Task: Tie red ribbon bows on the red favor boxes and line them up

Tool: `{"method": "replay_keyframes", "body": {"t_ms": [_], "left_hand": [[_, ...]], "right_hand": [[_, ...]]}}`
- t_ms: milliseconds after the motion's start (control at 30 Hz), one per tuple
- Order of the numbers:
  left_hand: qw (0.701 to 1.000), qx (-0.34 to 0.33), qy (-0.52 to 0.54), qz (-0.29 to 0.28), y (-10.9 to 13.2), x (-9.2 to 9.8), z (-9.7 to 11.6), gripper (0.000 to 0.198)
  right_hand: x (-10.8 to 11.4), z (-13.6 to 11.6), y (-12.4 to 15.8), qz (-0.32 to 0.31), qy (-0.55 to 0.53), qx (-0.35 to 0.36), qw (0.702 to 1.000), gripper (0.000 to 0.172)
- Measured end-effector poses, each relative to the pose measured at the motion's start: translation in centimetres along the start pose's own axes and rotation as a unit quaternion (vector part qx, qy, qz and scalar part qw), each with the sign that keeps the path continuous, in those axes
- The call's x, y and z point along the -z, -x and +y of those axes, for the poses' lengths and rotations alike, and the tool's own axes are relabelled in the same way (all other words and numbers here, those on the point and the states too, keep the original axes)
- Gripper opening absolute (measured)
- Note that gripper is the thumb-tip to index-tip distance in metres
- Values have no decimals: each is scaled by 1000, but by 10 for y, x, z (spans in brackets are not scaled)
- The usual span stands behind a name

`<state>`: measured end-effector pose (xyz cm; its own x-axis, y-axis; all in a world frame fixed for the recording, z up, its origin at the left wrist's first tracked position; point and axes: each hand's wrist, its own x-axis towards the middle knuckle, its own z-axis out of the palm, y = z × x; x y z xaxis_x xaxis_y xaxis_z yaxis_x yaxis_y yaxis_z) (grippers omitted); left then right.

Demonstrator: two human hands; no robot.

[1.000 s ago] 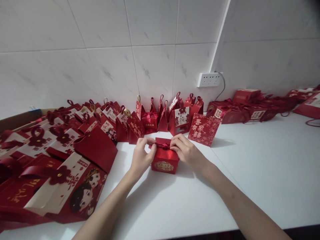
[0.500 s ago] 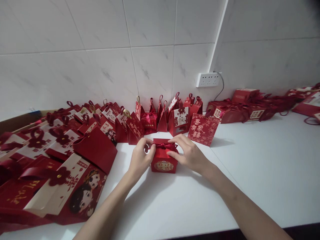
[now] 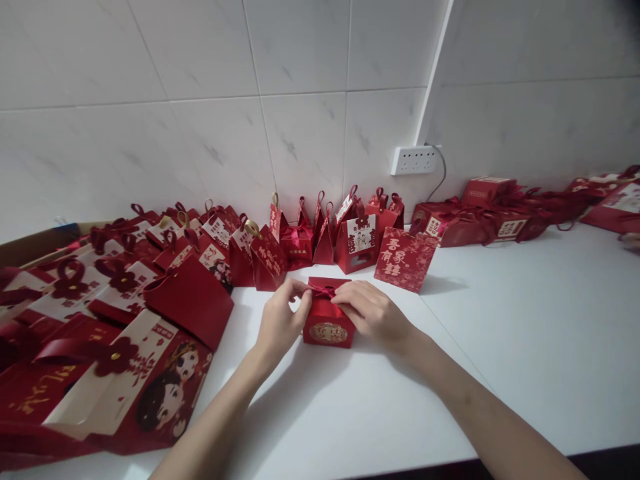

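Note:
A small red gift box (image 3: 327,328) with a gold emblem on its front stands on the white table in front of me. Across its top runs a dark red ribbon (image 3: 324,291) tied in a bow. My left hand (image 3: 286,310) pinches the bow's left side between thumb and fingers. On the other side, my right hand (image 3: 373,310) has its thumb and fingers closed on the ribbon's right side. The fingers hide both ends of the bow. Just behind the box, a red card-like box (image 3: 406,260) with pale lettering leans on the table.
Many red gift boxes and bags (image 3: 175,373) crowd the left side, by a cardboard edge (image 3: 35,241). More handled boxes (image 3: 357,243) line the wall. Ribboned boxes (image 3: 470,223) lie at the back right, below a white power strip (image 3: 414,161). The white table (image 3: 525,320) extends right.
My right hand's fingers have drawn together, from spread over the box top to pinching the ribbon. The left hand keeps its pinch, and the box stays in place.

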<state>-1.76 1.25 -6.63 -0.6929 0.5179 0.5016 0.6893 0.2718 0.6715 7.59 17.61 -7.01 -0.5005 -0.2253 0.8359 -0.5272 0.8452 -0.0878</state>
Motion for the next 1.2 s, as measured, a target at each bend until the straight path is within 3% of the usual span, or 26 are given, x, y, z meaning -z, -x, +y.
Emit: {"method": "replay_keyframes", "body": {"t_ms": [167, 467, 733, 1200], "left_hand": [[1000, -22, 14, -3, 0, -1, -3, 7], [985, 59, 163, -15, -2, -5, -6, 13], [976, 111, 188, -7, -5, -5, -9, 14], [976, 128, 174, 12, -3, -8, -7, 16]], "right_hand": [[5, 6, 0, -14, -19, 35, 999, 18], [16, 6, 1, -40, 41, 70, 996, 23], [19, 5, 1, -49, 55, 90, 993, 23], [16, -13, -1, -42, 35, 133, 990, 22]]}}
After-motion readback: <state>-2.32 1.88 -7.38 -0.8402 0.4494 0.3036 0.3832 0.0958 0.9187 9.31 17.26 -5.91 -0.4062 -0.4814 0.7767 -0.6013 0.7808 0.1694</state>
